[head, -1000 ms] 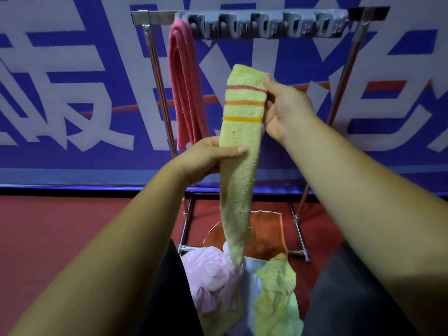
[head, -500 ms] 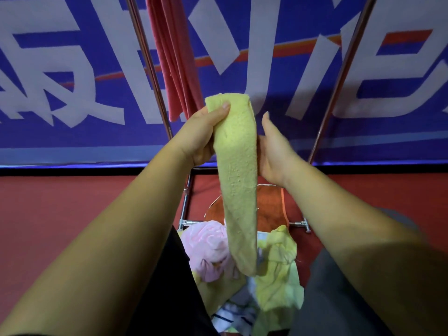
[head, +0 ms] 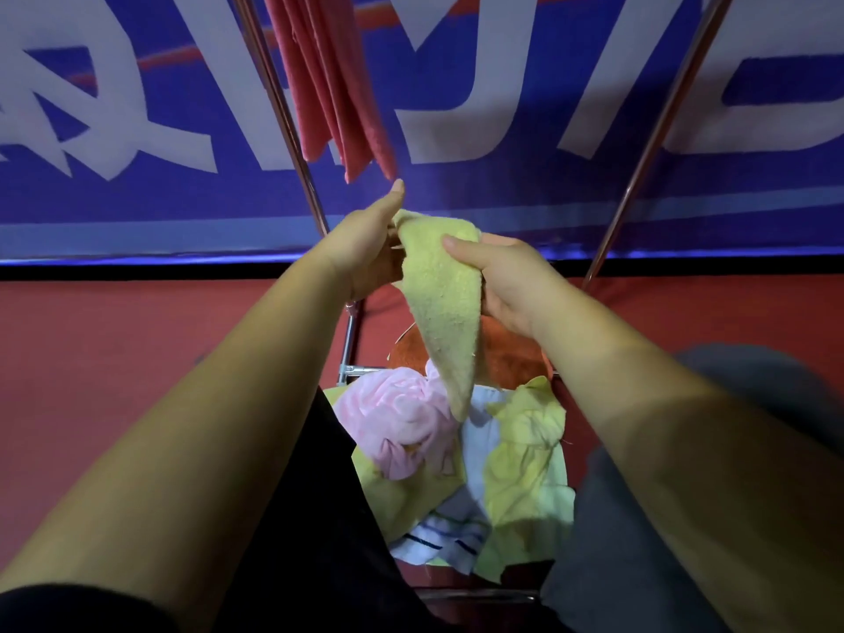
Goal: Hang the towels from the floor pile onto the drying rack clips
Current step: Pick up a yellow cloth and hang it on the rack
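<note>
A long yellow towel (head: 445,308) hangs folded between my two hands above the floor pile. My left hand (head: 365,249) holds its upper left side, thumb raised. My right hand (head: 498,276) grips the upper right side, thumb over the cloth. The towel's tip dangles down to the pile (head: 461,454) of pink, yellow, orange and striped white towels on the red floor. A red towel (head: 338,79) hangs from the drying rack above my hands. The rack's clips are out of view; only its slanted metal legs (head: 292,130) show.
The rack's right leg (head: 657,125) slants up to the top right. A blue banner with white lettering (head: 502,107) covers the wall behind. My dark-clothed knees (head: 685,518) flank the pile at the bottom.
The view has tilted down, so the clip bar has left the frame. Both hands lowered the yellow towel and the right hand shifted from beside it to gripping its top.
</note>
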`<state>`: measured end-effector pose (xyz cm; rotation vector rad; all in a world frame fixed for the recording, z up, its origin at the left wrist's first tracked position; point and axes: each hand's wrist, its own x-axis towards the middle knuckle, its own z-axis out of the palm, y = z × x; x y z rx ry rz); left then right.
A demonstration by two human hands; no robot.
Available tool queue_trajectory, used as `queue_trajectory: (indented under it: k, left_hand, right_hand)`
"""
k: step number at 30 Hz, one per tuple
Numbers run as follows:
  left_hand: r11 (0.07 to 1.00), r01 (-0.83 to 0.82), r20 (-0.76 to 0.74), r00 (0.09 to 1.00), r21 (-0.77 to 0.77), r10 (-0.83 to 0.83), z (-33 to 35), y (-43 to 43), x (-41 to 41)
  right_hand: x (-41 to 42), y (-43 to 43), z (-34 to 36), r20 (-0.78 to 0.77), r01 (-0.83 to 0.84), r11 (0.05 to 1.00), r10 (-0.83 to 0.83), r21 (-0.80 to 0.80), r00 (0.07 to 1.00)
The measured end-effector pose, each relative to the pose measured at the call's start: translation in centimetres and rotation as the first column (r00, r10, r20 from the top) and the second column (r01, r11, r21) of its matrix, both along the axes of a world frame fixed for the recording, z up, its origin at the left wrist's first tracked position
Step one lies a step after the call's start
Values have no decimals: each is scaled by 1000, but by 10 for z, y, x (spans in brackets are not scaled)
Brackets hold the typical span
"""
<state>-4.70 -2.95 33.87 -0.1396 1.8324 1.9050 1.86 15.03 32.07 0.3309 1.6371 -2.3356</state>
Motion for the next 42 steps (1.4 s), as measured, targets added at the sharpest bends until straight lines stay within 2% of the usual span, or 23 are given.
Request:
queue_trajectory:
  k: [4,8,12,15,18,20,24,30,34,36,37,39,42]
  left_hand:
    - [975,-28,75,996,-222,46,-32,-2,2]
    - [910,-30,98,992,-413,76,-41,6,11]
    - [846,150,65,989,-511,-136,-48,15,22]
    - [815,219,-60,953,-536,-296,-55,26,24]
    - [751,109,-280,885,-651,-371,-67,35,23]
    - [696,4,-340,871,-718,-355,-74,38,19]
    - [589,-120,-335,902,-799,-271,-87,35,6]
    - [556,-270,-382,920,-786,-93,-72,34,-1]
    - [578,-415,-511,859,-702,-3,-56,31,-1]
    - [559,-462,-580,813,-688,-42,-44,32,4]
    - [555,-478,-614,786,-681,-76,-39,34,8]
    - [559,-489,-662,734,-670,-150,-33,38,15]
    - [571,-485,-687,698,-662,-204,-28,44,24]
  right_hand:
    - [-18,-3,-7,50,81,991,-77,-106,996]
    - [-31,-1,-6,89,84,996,-81,-40,993]
    - [-34,-3,0,65,57,996,-52,-63,996]
    - [-36,-6,1,48,69,991,-64,-111,997]
    - [-37,-10,0,33,87,985,-83,-150,996]
    - [-38,-13,-1,14,102,983,-101,-156,995]
    - [-39,-14,0,-10,154,969,-159,-193,987]
    - [-44,-5,1,27,308,940,-307,-149,951]
    - [-46,7,-11,143,411,912,-406,-1,902]
    - [-47,10,-20,151,323,931,-348,171,925]
    - [-46,9,-25,167,213,931,-270,296,948]
    - [-44,0,-31,224,41,841,-190,540,956]
    - [-53,-4,-48,230,18,604,-330,797,916]
